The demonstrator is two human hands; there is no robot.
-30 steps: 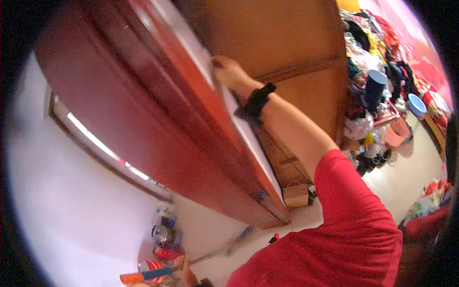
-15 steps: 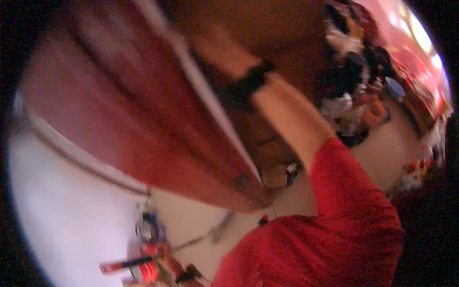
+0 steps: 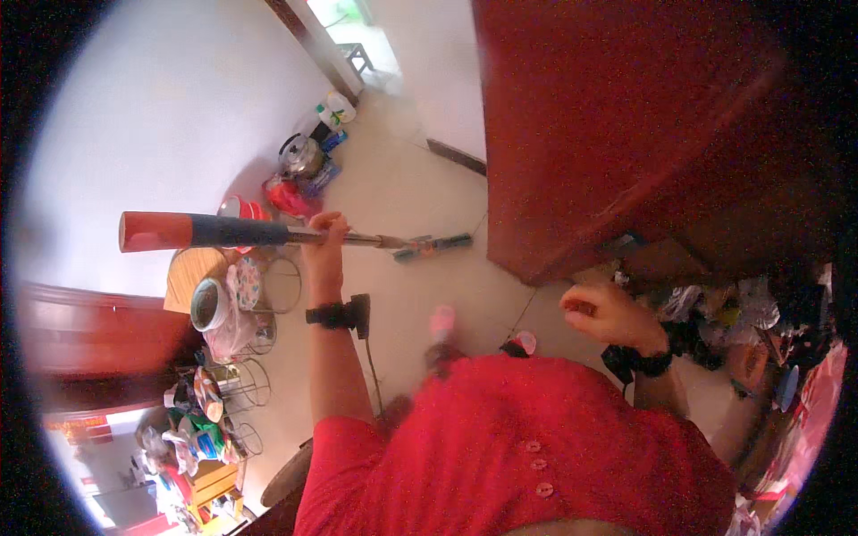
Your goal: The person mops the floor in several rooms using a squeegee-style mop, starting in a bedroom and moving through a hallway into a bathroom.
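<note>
In my left hand (image 3: 327,234) is the metal pole of a long-handled mop (image 3: 357,239), fingers wrapped round it just past the grip. Its thick orange and dark grey grip (image 3: 192,231) points left, and the narrow grey mop head (image 3: 433,247) is over the tiled floor, right of the hand. Fingers curled in, my right hand (image 3: 608,314) is in front of my body on the right, apart from the mop. Nothing shows in it. Nearest to that hand is the lower corner of a tall dark red cabinet (image 3: 617,134). Both wrists wear black bands.
Along the left wall stand a kettle (image 3: 302,156), a red bag (image 3: 286,194), bottles (image 3: 338,107) and a wire rack (image 3: 246,384) with bowls and bags. Clutter and plastic bags (image 3: 760,308) lie at right. A doorway (image 3: 371,45) opens at the far end. My foot (image 3: 442,320) is on the floor.
My view has swung, with the cabinet now at the right. My right arm has come down from its stretched reach beside the red panel. The mop is still in my left hand, now further up in view.
</note>
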